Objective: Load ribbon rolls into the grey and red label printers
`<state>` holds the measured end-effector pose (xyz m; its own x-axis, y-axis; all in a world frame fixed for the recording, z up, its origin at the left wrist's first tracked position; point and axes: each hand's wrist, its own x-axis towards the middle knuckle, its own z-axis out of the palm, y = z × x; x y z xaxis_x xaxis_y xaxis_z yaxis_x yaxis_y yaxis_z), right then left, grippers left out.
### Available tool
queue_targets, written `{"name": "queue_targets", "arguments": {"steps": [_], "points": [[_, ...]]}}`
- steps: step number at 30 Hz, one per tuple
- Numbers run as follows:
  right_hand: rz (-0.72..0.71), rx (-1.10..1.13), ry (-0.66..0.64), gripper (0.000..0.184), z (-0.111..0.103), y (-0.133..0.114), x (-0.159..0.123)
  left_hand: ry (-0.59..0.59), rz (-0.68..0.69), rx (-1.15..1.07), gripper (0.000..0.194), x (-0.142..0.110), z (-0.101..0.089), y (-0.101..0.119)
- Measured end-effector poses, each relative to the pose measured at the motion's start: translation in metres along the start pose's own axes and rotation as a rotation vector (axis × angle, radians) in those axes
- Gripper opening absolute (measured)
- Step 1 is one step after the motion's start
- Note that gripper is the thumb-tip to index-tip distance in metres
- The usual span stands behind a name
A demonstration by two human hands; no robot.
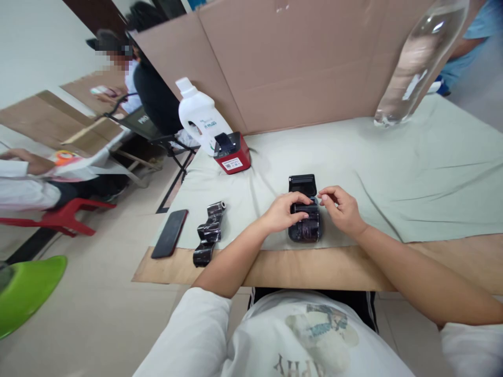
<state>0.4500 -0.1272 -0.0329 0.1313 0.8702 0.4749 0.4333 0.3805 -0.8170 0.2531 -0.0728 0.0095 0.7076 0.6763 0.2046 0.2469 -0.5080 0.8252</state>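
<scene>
A small black device (305, 224), which looks like a portable printer, sits near the table's front edge. Its lid (302, 184) is raised at the back, and glossy black film covers its front. My left hand (288, 210) grips the device from the left, thumb and fingers on the film and the opening. On the right side, my right hand (341, 208) has its thumb and index finger pinched together by the device's corner; anything between them is too small to make out. A loose strip of shiny black film (210, 231), rolled at its far end, lies left of my left forearm.
A phone (170, 233) lies at the table's left. Behind stand a red-and-black box-shaped device (232, 153), a white jug (202, 116) and a clear bottle (420, 68), before a cardboard panel (298, 63). Other people sit at the left, near a red stool (68, 215).
</scene>
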Motion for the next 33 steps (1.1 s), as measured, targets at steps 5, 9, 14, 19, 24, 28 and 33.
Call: {"name": "queue_targets", "arguments": {"steps": [5, 9, 14, 19, 24, 28, 33], "points": [[0.028, 0.004, -0.021, 0.022, 0.001, 0.005, 0.001, 0.082, 0.022, 0.061, 0.023, -0.002, 0.008, -0.021], [0.039, -0.011, -0.041, 0.02, 0.002, 0.006, 0.001, 0.087, 0.073, 0.132, 0.019, -0.004, 0.007, -0.025], [0.053, -0.053, -0.033, 0.023, 0.002, 0.008, 0.002, 0.085, 0.103, 0.219, 0.013, -0.004, 0.007, -0.029], [0.12, 0.051, -0.045, 0.045, 0.005, 0.02, 0.004, 0.149, 0.148, 0.224, 0.014, -0.006, 0.008, -0.031], [0.301, 0.348, -0.233, 0.065, 0.007, 0.03, 0.005, 0.251, 0.225, 0.38, 0.024, -0.009, 0.007, -0.026], [0.289, 0.388, -0.212, 0.055, 0.003, 0.025, 0.006, 0.333, 0.231, 0.509, 0.043, -0.014, 0.006, -0.025], [0.224, 0.301, -0.214, 0.048, 0.001, 0.015, 0.006, 0.365, 0.257, 0.431, 0.066, -0.018, 0.004, -0.026]]}}
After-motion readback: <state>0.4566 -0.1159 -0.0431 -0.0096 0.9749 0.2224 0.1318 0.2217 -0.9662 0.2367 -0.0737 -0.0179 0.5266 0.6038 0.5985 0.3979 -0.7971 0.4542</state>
